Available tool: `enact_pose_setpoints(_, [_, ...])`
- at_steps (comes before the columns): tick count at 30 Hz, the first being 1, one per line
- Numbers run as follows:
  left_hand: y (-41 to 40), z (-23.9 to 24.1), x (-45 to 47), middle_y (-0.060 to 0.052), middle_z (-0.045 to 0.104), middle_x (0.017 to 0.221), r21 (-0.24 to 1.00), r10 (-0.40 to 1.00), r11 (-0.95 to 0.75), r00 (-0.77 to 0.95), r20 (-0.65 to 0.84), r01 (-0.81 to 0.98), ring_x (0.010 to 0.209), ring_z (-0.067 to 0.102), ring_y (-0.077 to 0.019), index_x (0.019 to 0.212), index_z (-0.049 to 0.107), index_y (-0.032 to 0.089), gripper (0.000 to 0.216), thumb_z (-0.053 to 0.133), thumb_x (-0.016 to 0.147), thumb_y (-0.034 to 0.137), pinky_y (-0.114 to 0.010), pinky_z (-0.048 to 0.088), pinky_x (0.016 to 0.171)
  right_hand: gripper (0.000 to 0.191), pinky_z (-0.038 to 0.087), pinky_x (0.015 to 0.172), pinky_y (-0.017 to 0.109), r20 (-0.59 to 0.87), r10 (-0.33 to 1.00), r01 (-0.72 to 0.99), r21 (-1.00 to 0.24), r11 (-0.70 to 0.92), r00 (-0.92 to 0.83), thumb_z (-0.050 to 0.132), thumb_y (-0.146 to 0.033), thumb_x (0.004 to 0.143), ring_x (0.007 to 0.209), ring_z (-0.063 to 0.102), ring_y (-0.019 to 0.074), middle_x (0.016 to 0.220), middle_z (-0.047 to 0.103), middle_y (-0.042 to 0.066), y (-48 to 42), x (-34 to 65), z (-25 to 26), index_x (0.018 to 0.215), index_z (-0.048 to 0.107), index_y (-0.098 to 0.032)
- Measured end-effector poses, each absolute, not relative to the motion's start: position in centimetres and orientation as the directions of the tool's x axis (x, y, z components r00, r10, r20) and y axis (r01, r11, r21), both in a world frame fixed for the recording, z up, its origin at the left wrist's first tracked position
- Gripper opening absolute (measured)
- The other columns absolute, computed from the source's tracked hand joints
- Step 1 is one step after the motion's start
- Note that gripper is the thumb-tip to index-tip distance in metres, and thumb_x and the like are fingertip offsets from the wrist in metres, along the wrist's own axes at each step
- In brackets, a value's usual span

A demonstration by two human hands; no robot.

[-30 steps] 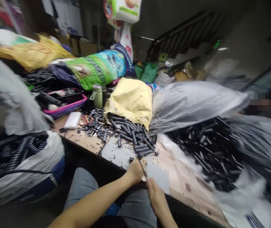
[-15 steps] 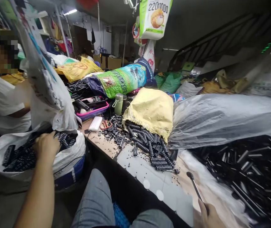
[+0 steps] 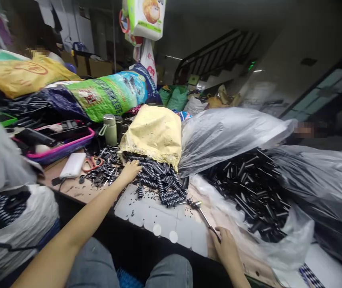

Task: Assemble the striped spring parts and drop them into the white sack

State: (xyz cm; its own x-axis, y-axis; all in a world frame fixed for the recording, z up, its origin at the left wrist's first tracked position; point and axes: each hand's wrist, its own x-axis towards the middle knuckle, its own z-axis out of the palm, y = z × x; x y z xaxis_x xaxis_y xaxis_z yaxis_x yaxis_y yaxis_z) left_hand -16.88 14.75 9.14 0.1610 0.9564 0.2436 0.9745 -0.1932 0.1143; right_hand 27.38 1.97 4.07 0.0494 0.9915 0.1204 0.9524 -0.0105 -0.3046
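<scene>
My left hand (image 3: 131, 172) reaches onto a heap of black-and-white ridged spiral pieces (image 3: 166, 186). Its fingers look extended over the heap's left side, with nothing visible in them, though the tips are partly hidden. The heap spills from the mouth of a pale yellow sack (image 3: 154, 130). My right hand (image 3: 226, 246) is closed around the dark end of a thin metal rod with a dark head (image 3: 203, 218). That head lies near the heap's right end, over the table. Tiny dark bits are scattered on a grey-white sheet (image 3: 185, 232) between my hands.
To the right, black tube-like parts (image 3: 249, 188) lie piled beside clear plastic sheeting (image 3: 225, 136). Left along the table are scissors (image 3: 92, 164), a white power bank (image 3: 72, 165), a pink-rimmed basket (image 3: 63, 150) and a green flask (image 3: 110, 130). A white bag (image 3: 42, 216) stands lower left.
My left hand has left the white bag of ridged pieces and moved right to the heap on the table. The rod's head has come near the heap. My view has turned right.
</scene>
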Motion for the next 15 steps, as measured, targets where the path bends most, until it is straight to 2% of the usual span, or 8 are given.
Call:
enact_pose_setpoints(5, [16.6,7.5,-19.0,-0.012,0.051,0.117,0.081,0.917,-0.356,0.331,0.221,0.931,0.115,0.039,-0.0235,0.092,0.058,0.017,0.038,0.035,0.069,-0.003,-0.04,0.033,0.089,0.032,0.041,0.081,0.036,0.147,0.989,0.901,-0.431,0.044,0.021,0.036,-0.04,0.082,0.095,0.05,0.023,0.096,0.057,0.01,4.9,23.7,7.1,0.096,0.052,-0.016])
enact_pose_setpoints(8, [16.7,7.2,-18.8,-0.013,0.054,0.114,0.132,0.888,-0.388,0.331,0.318,0.912,0.118,0.037,-0.0228,0.1,0.054,0.015,0.04,0.031,0.072,-0.002,-0.043,0.028,0.095,0.03,0.041,0.08,0.033,0.183,0.982,0.889,-0.44,0.126,-0.049,0.035,-0.034,0.084,0.092,0.052,0.0208,0.094,0.058,0.01,8.6,19.3,8.7,0.095,0.052,-0.013])
enact_pose_setpoints(10, [16.0,7.6,-17.6,-0.016,0.055,0.109,0.256,0.89,-0.35,0.234,0.392,0.901,0.115,0.041,-0.0244,0.104,0.051,0.011,0.032,0.031,0.079,0.007,-0.044,0.03,0.094,0.03,0.039,0.081,0.031,0.201,0.978,0.889,-0.436,0.138,-0.054,0.033,-0.034,0.085,0.093,0.051,0.0199,0.094,0.058,0.009,11.0,16.5,9.2,0.094,0.052,-0.013])
enact_pose_setpoints(12, [14.6,8.2,-15.8,-0.016,0.056,0.104,0.46,0.916,-0.278,0.09,0.39,0.843,0.106,0.048,-0.0251,0.107,0.047,0.011,0.03,0.032,0.084,0.021,-0.043,0.037,0.088,0.032,0.038,0.08,0.031,0.2,0.979,0.893,-0.436,0.115,-0.029,0.033,-0.036,0.084,0.094,0.051,0.0201,0.092,0.058,0.009,12.8,14.4,9.4,0.094,0.051,-0.012])
enact_pose_setpoints(15, [11.7,9.5,-13.0,-0.009,0.059,0.084,0.78,0.974,-0.113,-0.086,0.209,0.615,0.08,0.058,-0.0213,0.11,0.042,0.013,0.037,0.027,0.086,0.037,-0.037,0.046,0.071,0.028,0.038,0.075,0.029,0.155,0.988,0.89,-0.449,0.076,-0.006,0.036,-0.03,0.082,0.089,0.053,0.0188,0.084,0.059,0.009,14.0,13.0,9.9,0.086,0.053,-0.009])
